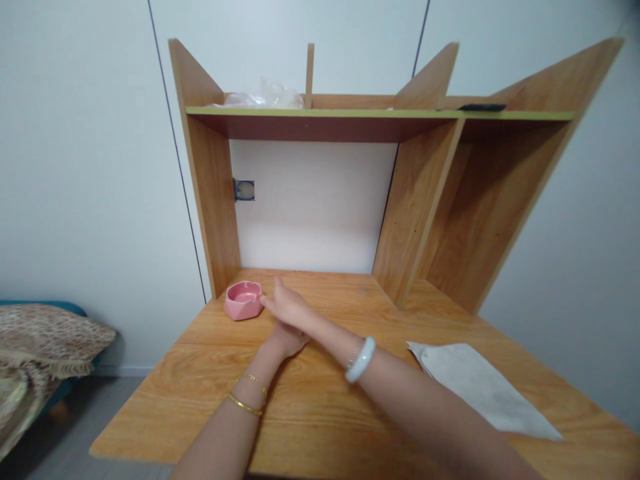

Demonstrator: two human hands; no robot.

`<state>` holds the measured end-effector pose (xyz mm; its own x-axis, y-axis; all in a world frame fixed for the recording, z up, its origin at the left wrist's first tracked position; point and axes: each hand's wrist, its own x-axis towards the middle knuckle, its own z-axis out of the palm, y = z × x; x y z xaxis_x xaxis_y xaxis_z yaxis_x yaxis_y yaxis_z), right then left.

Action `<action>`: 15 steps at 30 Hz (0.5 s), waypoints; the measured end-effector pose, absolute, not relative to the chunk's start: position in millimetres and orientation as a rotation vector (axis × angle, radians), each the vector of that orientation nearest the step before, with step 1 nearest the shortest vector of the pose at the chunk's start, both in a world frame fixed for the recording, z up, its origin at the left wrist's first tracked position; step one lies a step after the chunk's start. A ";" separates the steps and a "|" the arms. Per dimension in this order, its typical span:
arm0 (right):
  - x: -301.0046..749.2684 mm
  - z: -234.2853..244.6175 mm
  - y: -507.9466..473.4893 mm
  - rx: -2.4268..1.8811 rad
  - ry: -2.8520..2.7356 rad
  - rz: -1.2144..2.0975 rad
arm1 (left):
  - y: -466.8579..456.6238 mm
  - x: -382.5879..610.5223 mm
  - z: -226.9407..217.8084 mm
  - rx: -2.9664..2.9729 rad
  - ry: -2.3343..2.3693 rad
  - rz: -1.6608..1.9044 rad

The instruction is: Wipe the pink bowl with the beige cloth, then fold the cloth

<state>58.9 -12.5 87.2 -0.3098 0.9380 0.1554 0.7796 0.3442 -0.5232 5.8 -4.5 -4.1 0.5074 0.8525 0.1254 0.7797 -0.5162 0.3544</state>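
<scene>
A pink faceted ashtray [243,300] sits on the wooden desk [200,373] near the left upright of the hutch. My right hand [287,307] reaches across towards it, fingers stretched out, fingertips just beside the ashtray's right edge. A pale bangle is on that wrist. My left hand [285,341] lies on the desk under the right hand, mostly hidden by it; its fingers do not show. Gold bracelets sit on the left wrist.
A white cloth [483,387] lies flat on the desk at the right. The wooden hutch [415,200] stands at the back with an upper shelf holding a plastic bag [263,97] and a dark flat object [483,107]. A bed with patterned blanket [35,347] is left.
</scene>
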 end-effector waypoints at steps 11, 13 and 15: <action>326.0 55.6 -68.6 -2.009 -1.941 0.336 | -11.1 8.9 2.3 2.482 1.597 0.269; 373.4 46.9 -78.4 -2.105 -1.812 0.343 | -11.6 9.1 2.8 2.474 1.594 0.264; 411.9 36.6 -88.9 -2.197 -1.695 0.354 | -12.3 9.5 3.8 2.466 1.592 0.268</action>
